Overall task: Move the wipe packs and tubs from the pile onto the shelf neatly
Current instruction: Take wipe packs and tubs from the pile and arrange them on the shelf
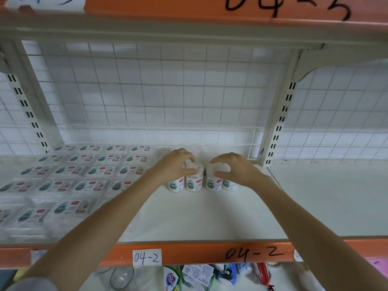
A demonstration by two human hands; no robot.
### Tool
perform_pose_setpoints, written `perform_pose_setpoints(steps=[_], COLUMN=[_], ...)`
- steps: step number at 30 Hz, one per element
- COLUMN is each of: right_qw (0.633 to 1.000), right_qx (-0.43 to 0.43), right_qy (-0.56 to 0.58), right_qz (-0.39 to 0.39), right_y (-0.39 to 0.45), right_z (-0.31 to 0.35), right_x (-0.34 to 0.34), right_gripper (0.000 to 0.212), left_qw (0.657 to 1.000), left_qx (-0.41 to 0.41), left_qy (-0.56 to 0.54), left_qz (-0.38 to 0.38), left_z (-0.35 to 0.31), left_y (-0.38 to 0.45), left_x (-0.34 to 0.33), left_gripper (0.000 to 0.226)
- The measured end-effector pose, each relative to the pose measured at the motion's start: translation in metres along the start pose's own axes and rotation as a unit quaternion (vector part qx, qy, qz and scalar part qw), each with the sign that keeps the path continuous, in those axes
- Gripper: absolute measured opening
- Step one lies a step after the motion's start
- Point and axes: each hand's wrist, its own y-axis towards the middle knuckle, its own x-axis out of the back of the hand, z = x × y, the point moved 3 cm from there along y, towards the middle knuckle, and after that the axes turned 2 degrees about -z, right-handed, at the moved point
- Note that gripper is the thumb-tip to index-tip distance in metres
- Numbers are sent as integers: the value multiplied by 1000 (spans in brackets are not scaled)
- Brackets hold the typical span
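Right, both hands on the tubs (194, 182) now, mid-shelf (210, 213), just right of the wipe packs (84, 171) laid flat in rows. My left hand (178, 164) is curled round the lids of the two left tubs, my right hand (233, 169) curled over the two right ones. To do this well: press the pairs together w/o tipping them, labels facing front, keep the row square to the shelf edge & tight vs the packs. More tubs look to sit behind, blurry tho.
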Motion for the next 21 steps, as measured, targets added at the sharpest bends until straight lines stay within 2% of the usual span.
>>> perform_pose_setpoints(steps=[12, 15, 19, 21], right_qw=[999, 999, 995, 995], right_qx=[3, 16, -2, -19], right_qy=[20, 31, 76, 74], right_qz=[-26, -18, -71, -68], right_y=[-1, -2, -11, -18], right_z=[-3, -3, -17, -28], right_x=[-16, -14, 11, 21], right_gripper=[28, 32, 30, 27], left_qw=[1000, 1000, 999, 999], left_qx=[1, -4, -16, -36], left_qy=[-10, -4, 4, 2], left_qz=[-2, -10, -43, -39], left_z=[6, 5, -5, -18], left_y=[4, 4, 7, 12], left_x=[-10, -11, -7, -11], left_gripper=[28, 30, 40, 41])
